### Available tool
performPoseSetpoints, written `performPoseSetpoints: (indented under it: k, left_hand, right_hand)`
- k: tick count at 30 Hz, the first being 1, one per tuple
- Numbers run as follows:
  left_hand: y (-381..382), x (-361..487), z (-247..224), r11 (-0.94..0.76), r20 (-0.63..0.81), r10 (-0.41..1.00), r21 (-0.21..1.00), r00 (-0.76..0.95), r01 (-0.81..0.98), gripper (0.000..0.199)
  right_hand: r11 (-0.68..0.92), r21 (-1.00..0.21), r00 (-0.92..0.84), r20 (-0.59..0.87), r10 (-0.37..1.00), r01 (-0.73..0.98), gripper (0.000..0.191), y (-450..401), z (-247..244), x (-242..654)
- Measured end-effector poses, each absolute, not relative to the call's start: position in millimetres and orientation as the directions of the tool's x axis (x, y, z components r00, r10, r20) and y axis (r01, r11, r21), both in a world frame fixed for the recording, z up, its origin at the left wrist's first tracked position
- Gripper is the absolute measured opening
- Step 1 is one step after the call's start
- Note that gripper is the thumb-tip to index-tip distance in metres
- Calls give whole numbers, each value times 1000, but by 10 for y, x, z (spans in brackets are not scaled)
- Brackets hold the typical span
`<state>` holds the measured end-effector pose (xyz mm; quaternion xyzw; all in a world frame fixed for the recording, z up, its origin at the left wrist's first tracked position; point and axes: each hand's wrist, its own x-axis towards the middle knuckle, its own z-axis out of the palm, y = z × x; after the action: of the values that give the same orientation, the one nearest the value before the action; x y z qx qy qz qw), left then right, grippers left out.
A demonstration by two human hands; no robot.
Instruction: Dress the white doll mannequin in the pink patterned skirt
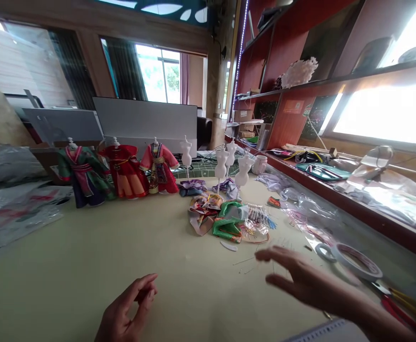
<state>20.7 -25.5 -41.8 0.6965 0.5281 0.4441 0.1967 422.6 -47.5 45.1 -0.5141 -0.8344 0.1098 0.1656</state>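
My left hand (pixel 127 308) hovers at the bottom of the view over the pale tabletop (pixel 69 251), fingers curled and nothing visible in them. My right hand (pixel 300 282) reaches out flat above the table with its fingers spread, nearest to several thin pins (pixel 245 262) and a white tape roll (pixel 355 262). Beyond it lies a heap of colourful fabric scraps (pixel 222 219). Three miniature costumes stand on dress forms at the back: green (pixel 85 176), red (pixel 124 172) and pink (pixel 159 167). Several bare white dress forms (pixel 221 164) stand to their right.
Red-handled pliers (pixel 395 304) lie at the right edge, beside crumpled clear plastic (pixel 307 209). A white mug (pixel 260 165) stands near the wooden ledge (pixel 350 204), which holds assorted items. Plastic sheets (pixel 12 213) cover the left side. Shelves and bright windows lie beyond.
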Motion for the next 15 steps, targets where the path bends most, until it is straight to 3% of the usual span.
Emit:
performPoseSetpoints:
  k: [2, 8, 15]
  left_hand:
    - [-263, 215, -386, -363, 409, 911, 739, 50, 567, 25]
    - [-282, 216, -336, -377, 417, 907, 734, 64, 565, 22]
    - [-269, 195, -450, -299, 367, 930, 779, -14, 551, 28]
  right_hand:
    - [397, -270, -339, 238, 910, 877, 30, -128, 308, 4202]
    - [446, -153, -370, 362, 856, 882, 25, 327, -93, 4258]
    - [488, -65, -442, 333, 833, 870, 29, 345, -122, 4185]
